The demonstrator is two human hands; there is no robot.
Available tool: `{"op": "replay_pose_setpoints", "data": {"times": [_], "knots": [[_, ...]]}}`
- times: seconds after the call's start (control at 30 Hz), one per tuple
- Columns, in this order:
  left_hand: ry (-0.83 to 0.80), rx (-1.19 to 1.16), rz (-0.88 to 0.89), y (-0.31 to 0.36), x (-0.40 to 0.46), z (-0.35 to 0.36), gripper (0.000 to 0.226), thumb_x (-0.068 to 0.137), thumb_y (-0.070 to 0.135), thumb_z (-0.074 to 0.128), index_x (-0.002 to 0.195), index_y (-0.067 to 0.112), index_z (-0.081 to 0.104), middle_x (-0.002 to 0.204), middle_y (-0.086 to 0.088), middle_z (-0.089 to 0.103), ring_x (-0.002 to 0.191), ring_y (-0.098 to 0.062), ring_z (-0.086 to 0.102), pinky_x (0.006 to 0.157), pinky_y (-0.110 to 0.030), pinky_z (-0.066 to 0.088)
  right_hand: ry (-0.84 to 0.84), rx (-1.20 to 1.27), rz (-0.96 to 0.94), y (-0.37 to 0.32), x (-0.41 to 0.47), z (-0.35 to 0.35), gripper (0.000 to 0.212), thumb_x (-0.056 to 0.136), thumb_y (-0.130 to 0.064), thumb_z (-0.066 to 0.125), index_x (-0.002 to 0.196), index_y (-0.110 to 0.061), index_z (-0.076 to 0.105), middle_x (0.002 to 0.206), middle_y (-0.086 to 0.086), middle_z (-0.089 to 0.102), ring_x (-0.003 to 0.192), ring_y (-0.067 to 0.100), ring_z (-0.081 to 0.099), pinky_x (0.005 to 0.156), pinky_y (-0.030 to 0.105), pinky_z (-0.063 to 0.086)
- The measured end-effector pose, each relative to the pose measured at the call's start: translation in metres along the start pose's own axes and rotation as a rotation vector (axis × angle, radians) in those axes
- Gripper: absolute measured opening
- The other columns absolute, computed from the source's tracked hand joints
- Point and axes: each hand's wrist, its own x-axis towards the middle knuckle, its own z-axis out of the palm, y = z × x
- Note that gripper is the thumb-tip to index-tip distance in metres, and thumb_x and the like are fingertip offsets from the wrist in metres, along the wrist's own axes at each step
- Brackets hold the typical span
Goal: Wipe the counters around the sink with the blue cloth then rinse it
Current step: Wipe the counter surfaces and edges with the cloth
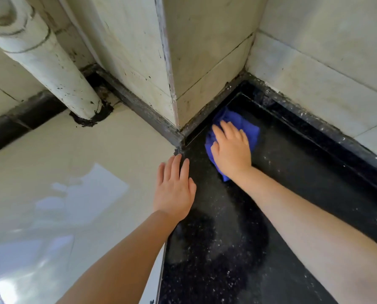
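At far left a white drain pipe (49, 69) runs down through a dark sealed collar into the pale floor (62, 172) below, which is glossy with window reflections. Next comes the left hand (174, 189), fingers spread and flat, holding nothing; it rests on the left edge of the black speckled tabletop (238, 249), probably to brace the body while the other arm reaches deep. Above it a tiled column (143, 62) juts out, forming the tight inner corner where grime collects along the dark trim. Further right, the right hand (231, 150) presses palm-down on the blue cloth (247, 126), its grip splayed over the bunched fabric rather than closed around it, so the cloth spreads against the stone in that back corner. The tiled wall (326, 62) closes the right side. No sink is visible, so rinsing looks some way off, and wiping seems the step in hand.
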Motion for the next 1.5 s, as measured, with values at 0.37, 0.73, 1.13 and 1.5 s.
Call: {"op": "replay_pose_setpoints", "data": {"times": [0.37, 0.73, 1.13, 1.5], "knots": [[0.084, -0.033, 0.001, 0.001, 0.002, 0.0, 0.048, 0.099, 0.03, 0.027, 0.144, 0.013, 0.029, 0.152, -0.009, 0.024, 0.141, -0.028, 0.015, 0.117, -0.04, 0.003, -0.073, 0.003, 0.068, 0.107, 0.025, -0.028, 0.049, 0.097, -0.023, 0.036, 0.145, -0.012, 0.032, 0.154, 0.007, 0.025, 0.142, 0.023, 0.021, 0.115, 0.041, 0.018], [0.11, -0.061, 0.01, 0.001, 0.001, 0.004, 0.048, 0.098, 0.029, 0.029, 0.142, 0.01, 0.031, 0.151, -0.011, 0.025, 0.14, -0.027, 0.016, 0.117, -0.041, 0.005, 0.069, -0.053, 0.562, 0.137, -0.093, -0.042, 0.056, 0.09, -0.034, 0.029, 0.142, -0.016, 0.037, 0.152, 0.008, 0.03, 0.14, 0.024, 0.025, 0.113, 0.048, 0.018], [0.135, -0.068, 0.003, 0.003, 0.0, 0.004, 0.048, 0.097, 0.03, 0.029, 0.142, 0.011, 0.032, 0.151, -0.011, 0.025, 0.14, -0.026, 0.018, 0.117, -0.04, 0.005, 0.088, -0.083, 0.222, 0.154, -0.138, -0.036, 0.058, 0.088, -0.042, 0.025, 0.133, -0.016, 0.05, 0.143, 0.007, 0.045, 0.133, 0.026, 0.04, 0.103, 0.053, 0.034], [0.147, -0.184, 0.121, 0.002, -0.016, -0.003, 0.045, 0.094, 0.012, 0.041, 0.138, 0.008, 0.037, 0.147, -0.013, 0.033, 0.136, -0.03, 0.027, 0.116, -0.046, 0.008, -0.151, 0.047, -0.34, -0.006, -0.296, -0.015, 0.046, 0.087, -0.037, 0.045, 0.132, -0.029, 0.049, 0.144, -0.003, 0.044, 0.136, 0.018, 0.034, 0.113, 0.047, 0.017]]}}
